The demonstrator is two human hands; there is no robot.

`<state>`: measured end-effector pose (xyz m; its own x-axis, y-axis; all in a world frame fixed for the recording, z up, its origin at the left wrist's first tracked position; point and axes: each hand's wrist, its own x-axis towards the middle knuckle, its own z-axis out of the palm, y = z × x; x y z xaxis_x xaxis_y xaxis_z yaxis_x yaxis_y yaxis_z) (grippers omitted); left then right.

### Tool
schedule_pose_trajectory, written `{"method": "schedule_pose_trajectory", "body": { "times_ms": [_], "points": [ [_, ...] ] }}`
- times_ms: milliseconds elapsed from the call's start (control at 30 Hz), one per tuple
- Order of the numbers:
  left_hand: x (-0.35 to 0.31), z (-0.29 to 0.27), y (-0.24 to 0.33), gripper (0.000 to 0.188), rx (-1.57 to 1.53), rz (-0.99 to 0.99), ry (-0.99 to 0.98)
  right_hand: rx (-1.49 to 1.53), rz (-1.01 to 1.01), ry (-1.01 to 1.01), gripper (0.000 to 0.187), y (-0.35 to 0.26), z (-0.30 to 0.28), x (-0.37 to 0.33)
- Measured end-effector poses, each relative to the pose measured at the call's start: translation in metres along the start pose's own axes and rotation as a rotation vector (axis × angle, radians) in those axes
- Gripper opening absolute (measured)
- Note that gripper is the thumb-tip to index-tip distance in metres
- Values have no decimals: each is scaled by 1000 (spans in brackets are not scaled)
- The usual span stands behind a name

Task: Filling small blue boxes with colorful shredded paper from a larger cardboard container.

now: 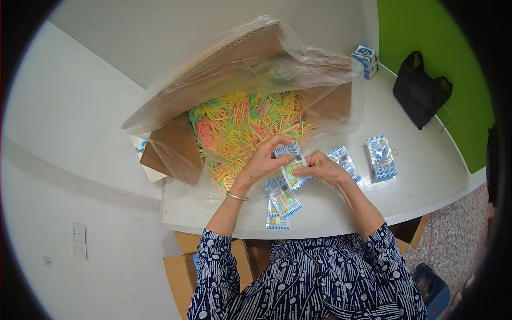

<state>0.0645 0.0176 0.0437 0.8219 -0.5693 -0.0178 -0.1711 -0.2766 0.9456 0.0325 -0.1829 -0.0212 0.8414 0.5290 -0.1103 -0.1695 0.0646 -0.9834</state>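
Observation:
Both my hands are closed on one small clear-and-blue packet [293, 169] with light green sticks showing inside it. My left hand [265, 161] grips its upper left side, thumb across the front. On the right side, my right hand [324, 168] pinches it between thumb and fingers. Below them, filled packets [282, 198] with coloured sticks overlap on the table. More flat packets [345, 161] lie just beyond my right hand, partly hidden by it. Behind my hands, a plastic-lined cardboard box [325, 105] holds a heap of thin pink, yellow and green sticks [248, 125].
A stack of flat blue-and-silver packets [381, 157] lies on the white table [416, 181] at the right, beside a rubber band [395, 152]. Farther back are a small blue-and-white carton [366, 61] and a black plastic bag [421, 89]. Open cardboard boxes [178, 277] stand below the table edge.

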Motion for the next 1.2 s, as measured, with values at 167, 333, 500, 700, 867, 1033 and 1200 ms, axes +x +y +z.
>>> {"method": "schedule_pose_trajectory", "body": {
  "times_ms": [167,333,500,700,867,1033,1200],
  "points": [
    [-14,6,-10,29,26,-64,38,18,-106,32,36,-2,7,-14],
    [-56,7,-35,31,136,-36,134,-758,-261,796,32,10,-14,-51],
    [-63,-10,-59,34,858,250,427,-1249,-296,968,25,41,-36,-75],
    [-44,-95,-63,41,1362,93,546,-1211,-275,940,21,47,-37,-72],
    [-54,-148,-77,42,1624,-44,465,-1167,-351,973,16,49,-38,-71],
    [-55,-164,-83,48,1719,115,301,-1132,-481,1030,18,37,-34,-71],
    [-40,-166,-90,43,1583,188,263,-1029,-452,912,21,33,-33,-72]
  ]
}}
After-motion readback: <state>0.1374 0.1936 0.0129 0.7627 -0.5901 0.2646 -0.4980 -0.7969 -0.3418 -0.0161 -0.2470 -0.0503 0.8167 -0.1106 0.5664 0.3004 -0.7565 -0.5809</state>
